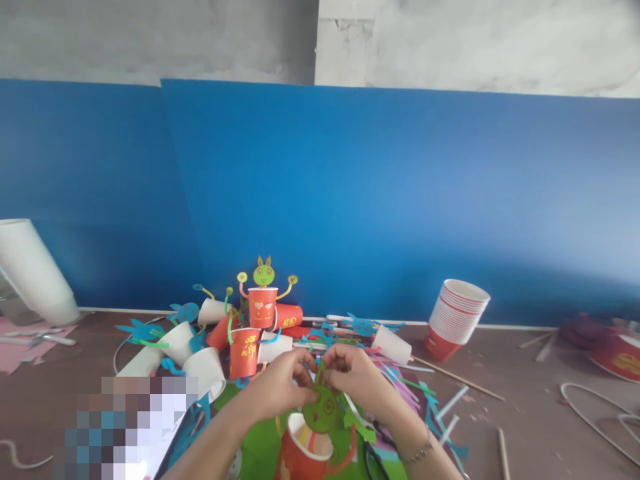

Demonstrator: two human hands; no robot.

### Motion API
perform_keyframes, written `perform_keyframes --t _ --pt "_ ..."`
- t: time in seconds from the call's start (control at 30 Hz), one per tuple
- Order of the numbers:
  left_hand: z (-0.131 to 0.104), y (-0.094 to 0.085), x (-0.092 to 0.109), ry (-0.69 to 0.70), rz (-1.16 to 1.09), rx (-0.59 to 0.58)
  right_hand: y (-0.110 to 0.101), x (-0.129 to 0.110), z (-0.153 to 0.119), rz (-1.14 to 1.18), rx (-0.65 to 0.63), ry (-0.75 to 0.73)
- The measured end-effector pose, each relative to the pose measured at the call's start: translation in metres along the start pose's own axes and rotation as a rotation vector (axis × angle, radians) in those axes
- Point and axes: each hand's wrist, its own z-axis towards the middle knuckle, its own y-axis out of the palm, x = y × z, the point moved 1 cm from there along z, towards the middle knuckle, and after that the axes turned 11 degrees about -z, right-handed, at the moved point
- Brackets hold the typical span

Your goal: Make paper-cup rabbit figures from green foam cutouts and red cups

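Both hands meet at a green paper rabbit face [321,408] with drawn eyes and ears. My left hand [287,383] pinches its left edge and top, fingers closed. At the ears, my right hand [353,373] has its fingers pressed together. Just below the face stands a red paper cup [305,457] with a white rim, strips inside it and a curved orange strip on its right side. Green paper [260,443] lies under the cup. Black-handled scissors [373,460] rest right of the cup.
Behind, a rabbit-faced red cup [263,307] stands among several cups and blue paper cutouts. A cup stack [457,317] leans at right; wooden sticks [503,453] and a white cable [593,407] lie nearby. A blurred screen [150,437] is at lower left. A blue panel [320,200] stands behind.
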Motion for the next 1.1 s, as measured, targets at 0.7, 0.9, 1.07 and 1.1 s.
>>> perform_keyframes --t 0.7,0.9,1.07,1.1 --pt "0.008 0.0 0.003 0.088 -0.226 0.104 -0.014 -0.006 -0.005 -0.161 -0.026 -0.017" --pt "0.005 -0.004 0.004 0.115 -0.034 0.086 -0.009 -0.001 -0.003 -0.156 0.001 -0.065" --pt "0.001 -0.007 0.01 0.283 0.201 0.208 -0.009 0.001 -0.002 -0.156 0.014 -0.065" --pt "0.0 -0.006 0.011 0.294 0.209 0.211 -0.009 0.001 -0.002 -0.158 0.017 -0.066"
